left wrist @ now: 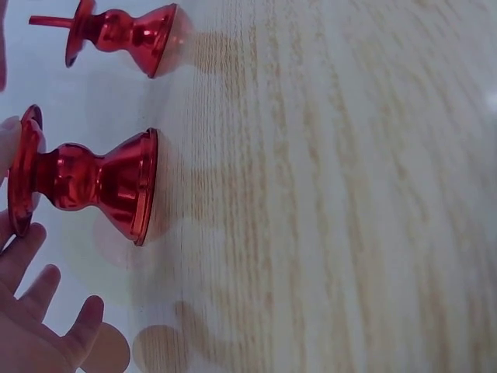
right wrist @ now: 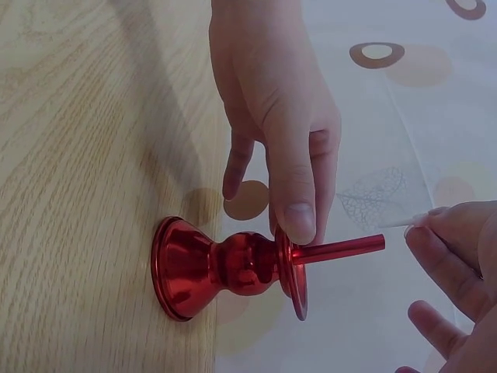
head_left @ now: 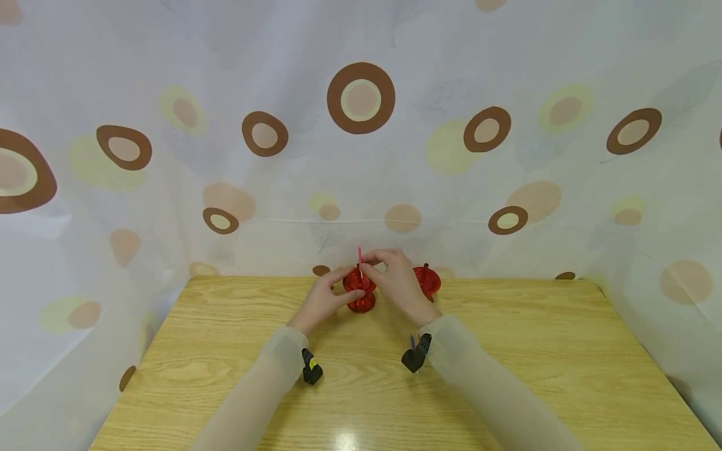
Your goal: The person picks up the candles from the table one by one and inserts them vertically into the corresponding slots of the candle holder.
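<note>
A shiny red candle holder (head_left: 361, 304) stands upright on the table, with a flared base, a round dish and a thin red tube (right wrist: 345, 249) rising from the dish. My left hand (head_left: 320, 305) holds the dish by its rim, thumb on the near side and fingers round the far side. Between thumb and forefinger, my right hand (head_left: 399, 282) pinches a thin pink stick (head_left: 360, 253) above the holder. The stick's white lower end (right wrist: 397, 222) points toward the tube's mouth, and in the right wrist view a small gap separates them.
A second, matching red candle holder (head_left: 431, 281) stands to the right, partly behind my right wrist. The wooden table (head_left: 536, 351) meets a patterned cloth backdrop (head_left: 361, 181) just behind both holders. Each wrist wears a small black camera (head_left: 416, 356).
</note>
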`<state>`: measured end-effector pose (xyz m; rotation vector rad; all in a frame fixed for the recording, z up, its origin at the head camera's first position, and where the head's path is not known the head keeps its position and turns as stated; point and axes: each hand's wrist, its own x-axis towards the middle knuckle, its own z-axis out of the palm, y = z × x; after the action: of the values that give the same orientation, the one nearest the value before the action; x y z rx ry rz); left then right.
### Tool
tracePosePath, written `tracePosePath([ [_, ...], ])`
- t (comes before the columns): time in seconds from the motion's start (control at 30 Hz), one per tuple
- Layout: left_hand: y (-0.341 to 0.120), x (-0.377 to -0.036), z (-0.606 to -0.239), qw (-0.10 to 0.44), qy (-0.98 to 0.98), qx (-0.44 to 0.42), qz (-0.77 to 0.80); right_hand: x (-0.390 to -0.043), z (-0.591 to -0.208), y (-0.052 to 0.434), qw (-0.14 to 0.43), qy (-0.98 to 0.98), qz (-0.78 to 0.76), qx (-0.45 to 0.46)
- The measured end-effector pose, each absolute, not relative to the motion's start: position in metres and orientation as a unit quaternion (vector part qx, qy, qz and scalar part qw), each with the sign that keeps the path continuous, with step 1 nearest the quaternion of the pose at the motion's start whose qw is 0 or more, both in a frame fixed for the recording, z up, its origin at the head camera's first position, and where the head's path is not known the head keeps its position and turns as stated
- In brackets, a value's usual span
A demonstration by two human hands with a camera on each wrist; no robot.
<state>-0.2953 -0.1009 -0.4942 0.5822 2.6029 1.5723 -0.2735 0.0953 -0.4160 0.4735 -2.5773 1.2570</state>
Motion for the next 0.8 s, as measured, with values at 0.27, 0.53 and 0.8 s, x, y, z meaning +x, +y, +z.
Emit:
tracePosePath([
  [0.27,-0.100,-0.294,-0.492,0.012,0.841,0.196,0.505,-0.279,-0.415,0.095,0.122,-0.876,0.435,0.167],
  [0.53,-0.099,-0.294,-0.493,0.010,0.840,0.194,0.507,-0.282,-0.415,0.094,0.128,-0.875,0.436,0.165],
  [0.8,-0.100,-0.295,-0.496,0.003,0.841,0.197,0.503,-0.287,-0.414,0.094,0.121,-0.872,0.444,0.164],
])
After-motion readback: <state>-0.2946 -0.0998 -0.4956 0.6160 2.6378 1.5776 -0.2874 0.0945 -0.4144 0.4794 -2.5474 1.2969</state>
